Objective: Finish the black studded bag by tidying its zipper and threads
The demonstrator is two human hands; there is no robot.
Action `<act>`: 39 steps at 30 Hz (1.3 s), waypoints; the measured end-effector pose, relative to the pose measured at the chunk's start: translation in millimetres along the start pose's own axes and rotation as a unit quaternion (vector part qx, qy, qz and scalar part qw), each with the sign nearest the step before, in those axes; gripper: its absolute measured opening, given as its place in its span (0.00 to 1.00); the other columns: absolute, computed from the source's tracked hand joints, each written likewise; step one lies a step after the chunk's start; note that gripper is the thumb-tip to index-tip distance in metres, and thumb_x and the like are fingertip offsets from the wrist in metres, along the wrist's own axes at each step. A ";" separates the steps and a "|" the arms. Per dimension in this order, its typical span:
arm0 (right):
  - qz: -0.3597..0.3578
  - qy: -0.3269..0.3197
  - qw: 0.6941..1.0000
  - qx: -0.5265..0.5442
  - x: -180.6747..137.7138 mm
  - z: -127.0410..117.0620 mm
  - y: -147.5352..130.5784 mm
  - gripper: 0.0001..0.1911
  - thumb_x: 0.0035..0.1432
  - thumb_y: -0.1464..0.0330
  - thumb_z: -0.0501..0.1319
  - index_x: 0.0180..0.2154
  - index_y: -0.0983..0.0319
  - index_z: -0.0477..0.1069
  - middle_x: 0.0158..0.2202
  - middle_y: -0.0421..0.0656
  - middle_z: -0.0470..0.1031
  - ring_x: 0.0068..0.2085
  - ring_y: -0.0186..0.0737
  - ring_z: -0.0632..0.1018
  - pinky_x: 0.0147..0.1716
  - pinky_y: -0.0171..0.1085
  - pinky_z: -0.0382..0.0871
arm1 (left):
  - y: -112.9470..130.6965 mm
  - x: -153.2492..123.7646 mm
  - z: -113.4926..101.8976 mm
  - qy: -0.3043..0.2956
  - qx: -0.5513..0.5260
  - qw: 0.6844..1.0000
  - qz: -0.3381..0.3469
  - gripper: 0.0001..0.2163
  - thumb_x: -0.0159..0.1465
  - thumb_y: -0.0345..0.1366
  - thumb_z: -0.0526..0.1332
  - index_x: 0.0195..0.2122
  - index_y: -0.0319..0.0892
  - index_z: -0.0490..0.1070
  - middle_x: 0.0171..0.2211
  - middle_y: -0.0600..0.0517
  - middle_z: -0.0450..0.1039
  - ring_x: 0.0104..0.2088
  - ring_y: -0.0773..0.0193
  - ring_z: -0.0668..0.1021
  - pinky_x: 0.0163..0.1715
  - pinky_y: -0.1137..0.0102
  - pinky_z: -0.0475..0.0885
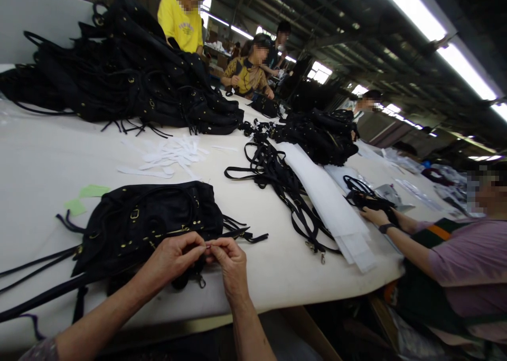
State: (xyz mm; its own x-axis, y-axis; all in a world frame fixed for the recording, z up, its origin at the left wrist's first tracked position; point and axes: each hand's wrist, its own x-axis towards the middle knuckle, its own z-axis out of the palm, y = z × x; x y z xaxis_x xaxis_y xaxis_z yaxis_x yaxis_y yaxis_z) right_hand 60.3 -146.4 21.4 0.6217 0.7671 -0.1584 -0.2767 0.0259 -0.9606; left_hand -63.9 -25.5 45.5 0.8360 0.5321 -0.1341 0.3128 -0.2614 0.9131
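A black handbag (158, 213) with gold buckles, studs and tassels lies on the white table in front of me. Over its near right edge, my left hand (180, 253) pinches with thumb and forefinger. My right hand (228, 256) is closed in a pinch too, its fingertips meeting those of the left. Whatever sits between the fingertips is too small to make out. Just below my hands a metal clasp (202, 282) hangs at the bag's edge. Long black straps (43, 263) run from the bag to the left.
Black bags (130, 81) are heaped at the back left, with white strips (170, 158) before them. Green slips (94, 191) lie by my bag. Black straps with clips (293, 202) and white sheets (328, 197) lie to the right. A co-worker (455, 260) handles black material there.
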 end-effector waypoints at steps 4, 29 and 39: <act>-0.003 -0.009 1.000 0.004 -0.1 -0.6 0.2 0.07 0.53 0.65 0.68 0.35 0.61 0.75 0.39 0.42 0.82 0.35 0.36 0.81 0.35 0.34 0.76 | 2.4 -0.1 0.4 0.004 0.013 1.000 0.001 0.11 0.64 0.45 0.56 0.31 0.45 0.73 0.25 0.56 0.73 0.26 0.64 0.74 0.27 0.72 0.64; -0.025 -0.037 0.996 -0.077 1.1 -3.1 -1.0 0.05 0.55 0.67 0.66 0.35 0.60 0.77 0.35 0.39 0.80 0.36 0.35 0.79 0.38 0.34 0.74 | 4.5 0.6 -0.2 0.011 0.064 0.998 -0.019 0.10 0.62 0.41 0.56 0.29 0.45 0.72 0.22 0.59 0.70 0.24 0.66 0.72 0.26 0.73 0.61; -0.030 -0.047 0.993 -0.101 1.7 -3.3 -4.4 0.05 0.56 0.66 0.65 0.36 0.60 0.76 0.35 0.40 0.80 0.36 0.36 0.80 0.37 0.34 0.75 | 4.3 0.3 -1.1 0.005 0.048 0.999 -0.021 0.10 0.62 0.42 0.56 0.29 0.45 0.72 0.22 0.58 0.71 0.24 0.66 0.72 0.26 0.72 0.61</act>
State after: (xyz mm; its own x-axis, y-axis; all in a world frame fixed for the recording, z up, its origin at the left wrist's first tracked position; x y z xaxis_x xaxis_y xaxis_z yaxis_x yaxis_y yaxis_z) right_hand 65.0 -147.3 24.6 0.5596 0.8243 -0.0861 -0.0819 -0.0484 -0.9955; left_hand -62.9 -25.6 49.8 0.8164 0.5527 -0.1673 0.3900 -0.3141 0.8656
